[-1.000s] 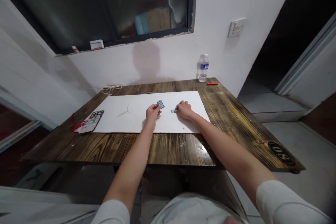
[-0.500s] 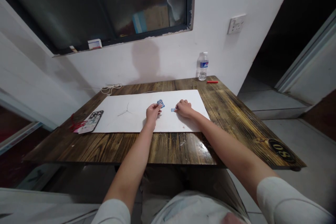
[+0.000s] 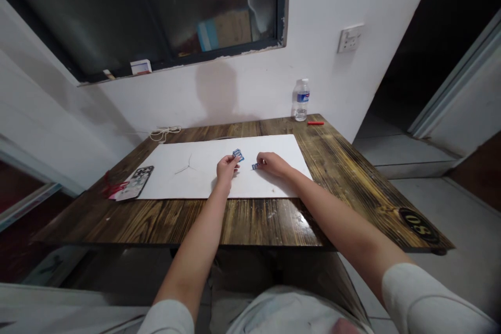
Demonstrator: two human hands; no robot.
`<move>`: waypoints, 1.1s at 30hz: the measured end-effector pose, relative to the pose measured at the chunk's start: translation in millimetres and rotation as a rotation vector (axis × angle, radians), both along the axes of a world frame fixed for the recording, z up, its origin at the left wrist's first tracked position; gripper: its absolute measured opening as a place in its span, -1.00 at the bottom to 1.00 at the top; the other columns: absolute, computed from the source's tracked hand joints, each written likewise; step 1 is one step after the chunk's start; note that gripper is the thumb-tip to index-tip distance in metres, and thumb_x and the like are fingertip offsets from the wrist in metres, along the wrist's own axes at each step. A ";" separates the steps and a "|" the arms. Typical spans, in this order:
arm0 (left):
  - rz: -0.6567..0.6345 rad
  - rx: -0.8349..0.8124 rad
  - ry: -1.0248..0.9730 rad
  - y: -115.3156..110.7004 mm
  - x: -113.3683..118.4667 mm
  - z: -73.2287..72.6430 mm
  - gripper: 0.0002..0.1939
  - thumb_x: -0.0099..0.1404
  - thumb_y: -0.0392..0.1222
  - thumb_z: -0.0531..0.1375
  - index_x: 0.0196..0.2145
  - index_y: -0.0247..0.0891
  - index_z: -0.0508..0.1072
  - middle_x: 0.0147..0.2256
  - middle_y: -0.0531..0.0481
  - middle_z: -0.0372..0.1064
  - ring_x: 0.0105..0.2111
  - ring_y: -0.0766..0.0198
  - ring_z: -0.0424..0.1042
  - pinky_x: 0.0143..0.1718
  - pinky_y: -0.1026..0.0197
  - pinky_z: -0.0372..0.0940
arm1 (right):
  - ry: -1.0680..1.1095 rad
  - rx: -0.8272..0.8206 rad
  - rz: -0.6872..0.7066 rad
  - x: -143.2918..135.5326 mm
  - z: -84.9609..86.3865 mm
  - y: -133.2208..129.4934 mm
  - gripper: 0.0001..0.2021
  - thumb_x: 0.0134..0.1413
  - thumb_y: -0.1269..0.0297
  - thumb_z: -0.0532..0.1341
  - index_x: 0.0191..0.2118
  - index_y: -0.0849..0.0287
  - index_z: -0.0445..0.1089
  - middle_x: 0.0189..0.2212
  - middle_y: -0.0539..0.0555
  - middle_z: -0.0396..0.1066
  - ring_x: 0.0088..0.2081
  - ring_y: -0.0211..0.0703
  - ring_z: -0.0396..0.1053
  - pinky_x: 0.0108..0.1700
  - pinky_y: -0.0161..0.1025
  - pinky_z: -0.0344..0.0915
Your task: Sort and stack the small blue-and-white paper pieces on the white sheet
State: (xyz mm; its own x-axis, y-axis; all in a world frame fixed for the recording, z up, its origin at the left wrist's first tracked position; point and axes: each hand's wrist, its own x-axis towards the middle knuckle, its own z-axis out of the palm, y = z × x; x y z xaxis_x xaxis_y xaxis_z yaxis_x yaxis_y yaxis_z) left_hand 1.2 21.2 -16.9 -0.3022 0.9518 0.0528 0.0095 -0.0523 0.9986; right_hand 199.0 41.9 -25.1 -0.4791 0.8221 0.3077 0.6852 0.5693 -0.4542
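Note:
My left hand (image 3: 227,168) is closed on a small blue-edged piece with pale slots (image 3: 238,155), holding it up over the white board (image 3: 211,182). To its right, the fingertips of my right hand (image 3: 271,162) pinch a smaller blue-and-white piece (image 3: 255,166) at the board's surface. The two pieces are apart, with a short gap of board between them. Both are too small to make out exactly what they are. Thin dark strands (image 3: 189,166) lie on the board to the left of my left hand.
At the board's left end lie a patterned phone-like case (image 3: 136,182) and red-handled scissors (image 3: 116,188). A pale cord (image 3: 164,133) is at the back left. A water bottle (image 3: 301,100) and a red pen-like stick (image 3: 315,123) stand and lie at the back right of the wooden table (image 3: 348,188).
My right hand has moved slightly left, toward my left hand, and its small blue piece has shifted and tilted with it. The left hand keeps its hold, almost unmoved.

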 end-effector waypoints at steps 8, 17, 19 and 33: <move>-0.005 0.012 0.002 -0.5 -1.7 0.5 -0.65 -0.13 0.00 0.37 -0.44 -0.24 0.41 -0.52 0.07 0.39 -0.55 0.40 0.36 -0.54 0.38 0.19 | 0.027 0.031 0.102 0.0 -1.3 3.0 -0.84 0.07 0.46 0.20 -0.23 0.19 0.50 -0.32 0.06 0.48 -0.29 -0.22 0.35 -0.22 -0.36 0.16; 0.014 -0.002 -0.011 -2.4 -1.0 4.7 -0.67 -0.14 -0.03 0.37 -0.45 -0.24 0.40 -0.53 0.09 0.37 -0.56 0.40 0.35 -0.55 0.38 0.18 | 0.229 -0.070 0.096 -0.6 1.0 7.5 -0.87 0.08 0.38 0.21 -0.29 0.22 0.50 -0.34 0.07 0.52 -0.32 -0.23 0.39 -0.23 -0.34 0.23; 0.015 -0.004 -0.012 -2.3 -1.1 4.8 -0.67 -0.14 -0.04 0.37 -0.45 -0.24 0.40 -0.53 0.09 0.37 -0.56 0.40 0.35 -0.55 0.38 0.18 | 0.351 -0.145 0.068 -4.7 0.8 8.2 -0.87 0.07 0.29 0.24 -0.31 0.22 0.50 -0.39 0.05 0.53 -0.35 -0.23 0.40 -0.26 -0.33 0.25; -0.135 0.037 0.042 -5.1 1.5 5.1 -0.58 -0.17 0.07 0.40 -0.46 -0.26 0.41 -0.54 0.08 0.37 -0.54 0.37 0.36 -0.49 0.33 0.19 | 0.972 -0.422 0.104 -19.1 9.7 0.4 -0.60 -0.33 -0.04 0.42 -0.50 0.23 0.44 -0.57 0.02 0.43 -0.55 -0.30 0.30 -0.43 -0.30 0.25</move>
